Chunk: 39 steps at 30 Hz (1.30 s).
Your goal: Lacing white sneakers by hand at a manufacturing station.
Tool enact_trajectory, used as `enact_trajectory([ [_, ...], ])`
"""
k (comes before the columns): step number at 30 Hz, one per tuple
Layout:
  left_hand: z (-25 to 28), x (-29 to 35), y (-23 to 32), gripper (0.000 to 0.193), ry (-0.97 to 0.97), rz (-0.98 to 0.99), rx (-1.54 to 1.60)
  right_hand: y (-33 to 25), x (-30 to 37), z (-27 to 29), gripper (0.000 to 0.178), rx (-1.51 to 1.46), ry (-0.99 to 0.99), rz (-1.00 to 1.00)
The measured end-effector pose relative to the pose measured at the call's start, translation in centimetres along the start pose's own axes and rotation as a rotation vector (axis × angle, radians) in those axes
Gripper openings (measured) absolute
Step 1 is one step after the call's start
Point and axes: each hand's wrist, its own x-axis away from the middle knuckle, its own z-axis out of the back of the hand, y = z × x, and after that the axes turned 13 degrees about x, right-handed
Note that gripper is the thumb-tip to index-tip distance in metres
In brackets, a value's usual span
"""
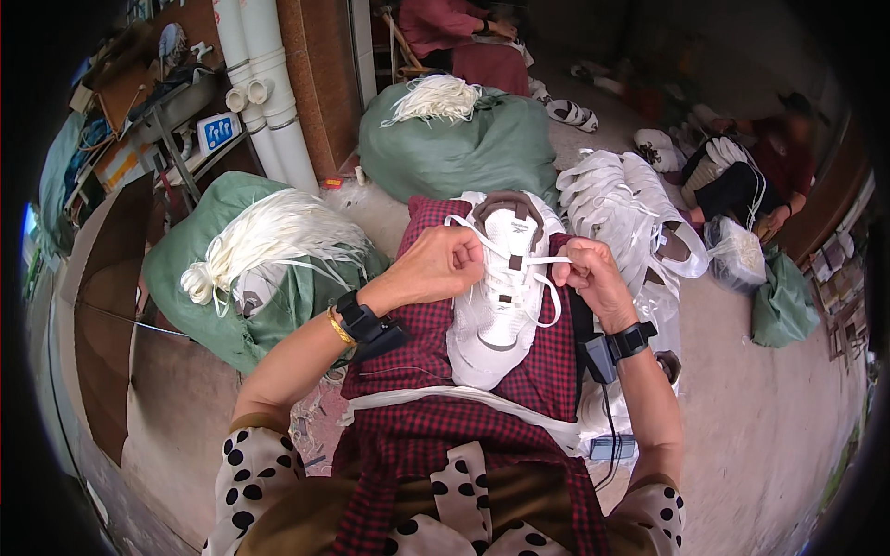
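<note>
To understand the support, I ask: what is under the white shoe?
Checked cloth shows beside the shoe, apparently running beneath it. What touches the sole is covered, and what supports the cloth is hidden.

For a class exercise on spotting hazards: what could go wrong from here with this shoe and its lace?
The white shoe lies on the checked apron; a tug by the right hand could shift it. The lace makes a loose loop and might snag. The black cable below that hand might catch.

White pipes (269, 69) beside a brown pillar (320, 83)
</note>
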Motion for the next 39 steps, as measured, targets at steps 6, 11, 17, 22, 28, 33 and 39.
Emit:
enact_trajectory([
  [6,0.5,0.3,-0.5,0.009,0.038,-0.058,0.008,-1.4,0.6,-1.2,0.022,0.273,0.002,-0.055],
  [11,0.8,-0.4,0.5,0.012,0.21,-0.206,-0.118,-2.1,0.7,-1.5,0.013,0.426,0.116,-0.088],
  [17,1.0,-1.6,-0.8,0.029,0.214,-0.371,-0.259,-2.1,0.6,-3.1,0.031,0.829,0.036,0.259],
  [22,1.9,-1.2,0.1,0.024,0.093,-0.08,-0.157,-3.5,0.3,-4.0,0.037,0.93,0.112,0.291],
  [28,4.8,-0.7,-1.8,0.004,0.128,-0.187,-0.209,-2.8,-1.4,-2.4,0.03,0.977,0.023,0.265],
  [33,14.2,1.8,-5.2,0.012,0.455,-0.124,0.04,-2.6,-1.7,-2.3,0.025,0.967,0.061,0.28],
  [39,18.0,3.7,-8.1,0.012,0.459,0.028,-0.006,-1.8,-2.2,-2.1,0.023,0.986,0.056,0.291],
])
